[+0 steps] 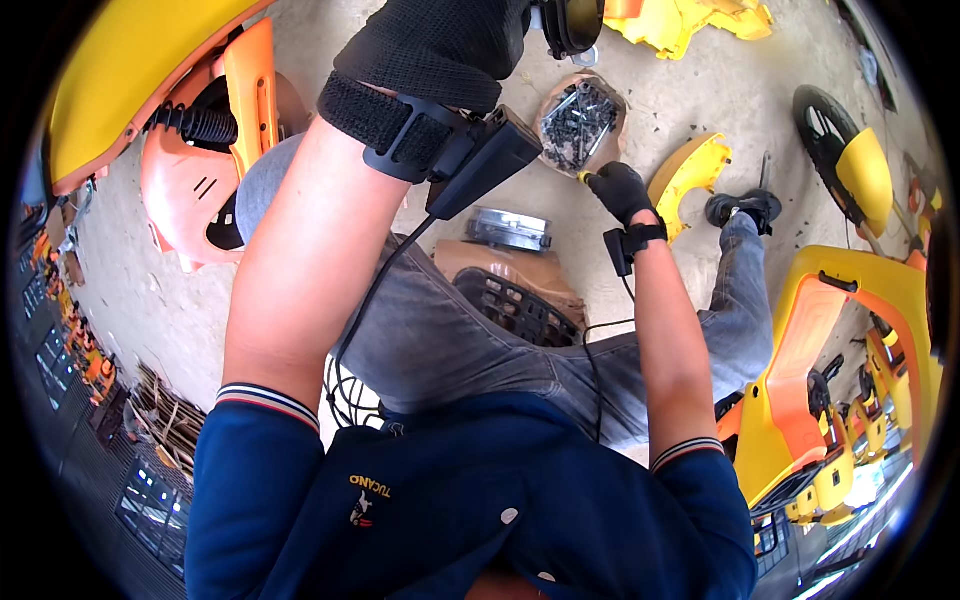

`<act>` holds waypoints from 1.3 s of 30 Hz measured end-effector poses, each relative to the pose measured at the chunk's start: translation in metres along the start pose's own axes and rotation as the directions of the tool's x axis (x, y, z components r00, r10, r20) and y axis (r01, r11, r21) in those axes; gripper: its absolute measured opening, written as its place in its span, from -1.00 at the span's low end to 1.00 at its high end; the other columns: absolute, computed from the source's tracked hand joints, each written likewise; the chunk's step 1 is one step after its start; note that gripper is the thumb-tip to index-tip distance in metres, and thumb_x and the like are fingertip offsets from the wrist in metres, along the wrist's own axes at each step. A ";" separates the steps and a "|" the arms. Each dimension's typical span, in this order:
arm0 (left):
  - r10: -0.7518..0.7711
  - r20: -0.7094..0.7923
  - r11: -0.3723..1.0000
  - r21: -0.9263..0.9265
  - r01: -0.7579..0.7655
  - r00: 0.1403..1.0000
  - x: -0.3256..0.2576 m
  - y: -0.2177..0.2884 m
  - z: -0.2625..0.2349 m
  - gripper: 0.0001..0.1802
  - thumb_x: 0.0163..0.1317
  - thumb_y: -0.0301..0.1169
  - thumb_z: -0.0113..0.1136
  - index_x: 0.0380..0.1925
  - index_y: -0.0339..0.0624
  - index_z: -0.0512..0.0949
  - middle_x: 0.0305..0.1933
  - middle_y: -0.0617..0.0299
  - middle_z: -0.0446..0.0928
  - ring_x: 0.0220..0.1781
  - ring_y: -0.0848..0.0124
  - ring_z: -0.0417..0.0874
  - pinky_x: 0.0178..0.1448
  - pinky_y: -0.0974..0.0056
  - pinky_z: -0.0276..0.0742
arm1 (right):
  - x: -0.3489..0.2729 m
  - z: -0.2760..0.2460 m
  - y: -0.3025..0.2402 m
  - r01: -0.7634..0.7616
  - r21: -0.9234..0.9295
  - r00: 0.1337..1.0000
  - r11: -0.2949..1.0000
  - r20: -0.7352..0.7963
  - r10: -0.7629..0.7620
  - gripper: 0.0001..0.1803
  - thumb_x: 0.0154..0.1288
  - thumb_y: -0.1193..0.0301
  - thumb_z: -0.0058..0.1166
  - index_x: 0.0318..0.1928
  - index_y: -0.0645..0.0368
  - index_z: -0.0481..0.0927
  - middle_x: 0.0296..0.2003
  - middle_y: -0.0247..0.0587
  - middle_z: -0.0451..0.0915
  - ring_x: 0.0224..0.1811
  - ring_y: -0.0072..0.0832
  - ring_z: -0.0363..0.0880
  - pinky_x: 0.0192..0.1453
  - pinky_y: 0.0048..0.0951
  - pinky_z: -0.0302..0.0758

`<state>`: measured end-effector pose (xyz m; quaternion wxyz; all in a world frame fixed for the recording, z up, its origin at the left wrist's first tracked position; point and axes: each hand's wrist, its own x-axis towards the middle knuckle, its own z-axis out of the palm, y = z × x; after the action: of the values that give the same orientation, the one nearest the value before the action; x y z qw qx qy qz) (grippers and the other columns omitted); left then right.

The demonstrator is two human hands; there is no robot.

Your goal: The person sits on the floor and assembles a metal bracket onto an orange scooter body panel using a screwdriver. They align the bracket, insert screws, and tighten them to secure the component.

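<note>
My left hand [440, 45], in a black glove, is raised close at the top. Its fingers are hidden or cut off by the frame edge. Beside it is a black round-rimmed part with a dark lens [572, 25]; whether the hand grips it I cannot tell. My right hand [620, 192], also gloved in black, is closed at the lower right edge of a container of loose screws and bolts [580, 122]. A small yellow end [584, 177] sticks out from its fingers; the rest of that thing is covered.
A curved yellow panel [690, 175] lies right of my right hand. Between my legs are a clear-lensed lamp [508, 229] and a black slotted part [515, 305] on cardboard. Orange and yellow bodywork [195, 170] stands left, a yellow frame [800, 370] right. A cable [385, 285] hangs from my left wrist.
</note>
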<state>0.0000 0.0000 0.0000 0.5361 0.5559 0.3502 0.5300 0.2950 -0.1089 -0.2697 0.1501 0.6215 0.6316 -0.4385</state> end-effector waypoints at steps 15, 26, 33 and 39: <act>0.359 0.028 0.886 0.304 -0.350 0.933 0.004 -0.013 -0.005 -0.62 0.54 -0.25 -0.07 0.03 -0.35 0.55 -0.05 0.02 0.66 -0.01 0.29 0.68 0.16 0.22 0.56 | -0.001 0.003 0.007 -0.032 0.263 0.994 0.964 -0.089 0.057 -0.50 0.27 0.02 0.24 -0.16 0.29 0.70 -0.22 0.19 0.70 -0.08 0.04 0.67 0.02 -0.12 0.55; 0.084 -0.041 0.996 -0.017 -0.085 0.996 0.001 -0.019 -0.003 -0.60 0.54 -0.23 -0.04 0.10 -0.35 0.53 0.02 -0.03 0.64 0.07 0.24 0.66 0.25 0.19 0.53 | -0.009 -0.003 0.006 -0.040 0.072 0.996 0.997 -0.073 0.045 -0.48 0.27 0.00 0.19 -0.11 0.28 0.67 -0.14 0.23 0.68 -0.01 0.10 0.64 0.08 -0.06 0.54; 0.092 0.049 0.981 0.164 -0.099 0.995 0.000 0.003 -0.002 -0.49 0.56 -0.13 -0.12 0.12 -0.41 0.49 0.05 -0.07 0.63 0.08 0.23 0.66 0.24 0.18 0.53 | -0.012 -0.001 -0.004 0.007 0.118 0.995 0.993 -0.103 0.005 -0.46 0.27 -0.01 0.19 -0.13 0.29 0.68 -0.15 0.22 0.69 -0.01 0.08 0.65 0.08 -0.07 0.54; 0.185 0.017 0.983 0.015 -0.185 0.983 -0.003 -0.018 -0.004 -0.45 0.55 -0.08 -0.12 0.14 -0.41 0.48 0.10 -0.12 0.60 0.13 0.19 0.63 0.27 0.16 0.51 | -0.002 0.008 -0.013 0.007 0.134 0.997 0.991 -0.075 0.003 -0.46 0.27 -0.02 0.18 -0.14 0.27 0.69 -0.16 0.20 0.69 -0.03 0.07 0.66 0.06 -0.08 0.54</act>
<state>-0.0014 0.0016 -0.0184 0.4829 0.5946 0.2971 0.5701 0.2806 -0.1140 -0.2674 0.0838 0.6455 0.6066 -0.4564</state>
